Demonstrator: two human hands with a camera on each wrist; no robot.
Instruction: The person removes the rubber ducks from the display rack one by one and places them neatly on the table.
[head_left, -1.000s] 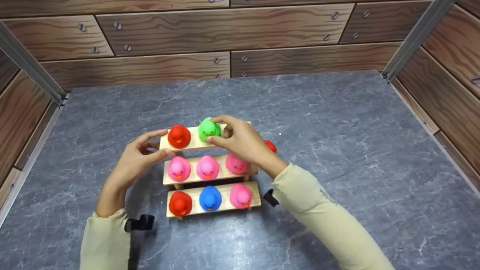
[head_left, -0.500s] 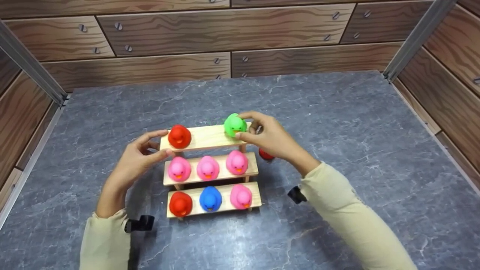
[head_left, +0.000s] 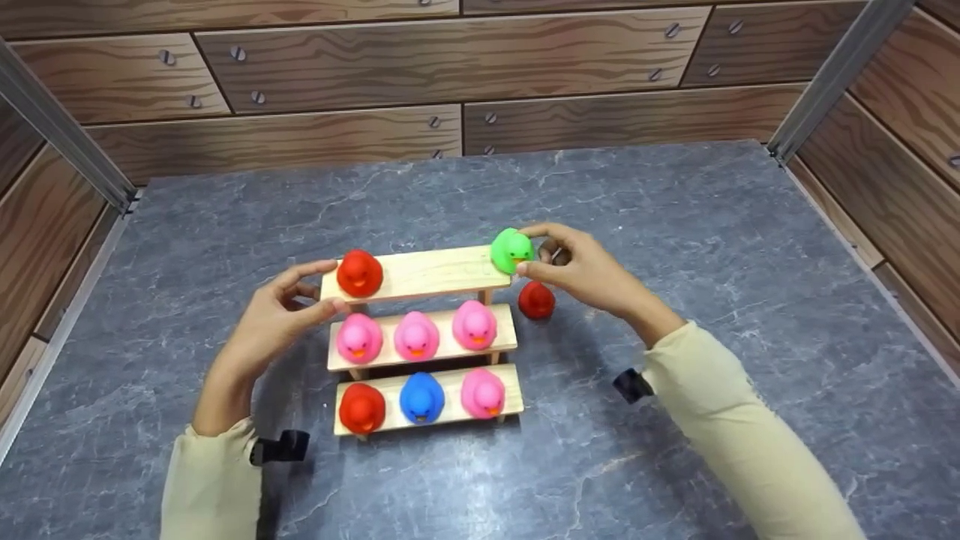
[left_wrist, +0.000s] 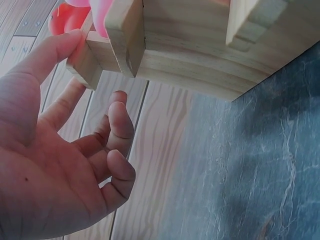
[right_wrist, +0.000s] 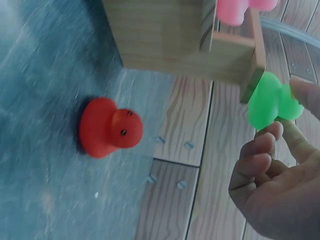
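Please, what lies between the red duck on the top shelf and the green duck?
The head view shows only the bare top shelf between that red duck and the green duck.

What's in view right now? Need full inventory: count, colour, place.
Stand: 1, pale wood, three tiers, on the table
Green duck: 1, green, pinched in the right hand at the top tier's right end
Red ducks: 3, red, top tier left, bottom tier left, table right of the stand
Pink ducks: 4, pink, three on middle tier, one bottom tier right
Blue duck: 1, blue, bottom tier middle
Table: 1, grey marbled, under everything
Walls: 3, brown wood-patterned, back, left, right
Corner posts: 2, grey, back corners
Black devices: 2, black, one per cuff
Sleeves: 2, beige, both forearms
Left hand: 1, bare, gripping top tier's left end
Right hand: 1, bare, holding green duck
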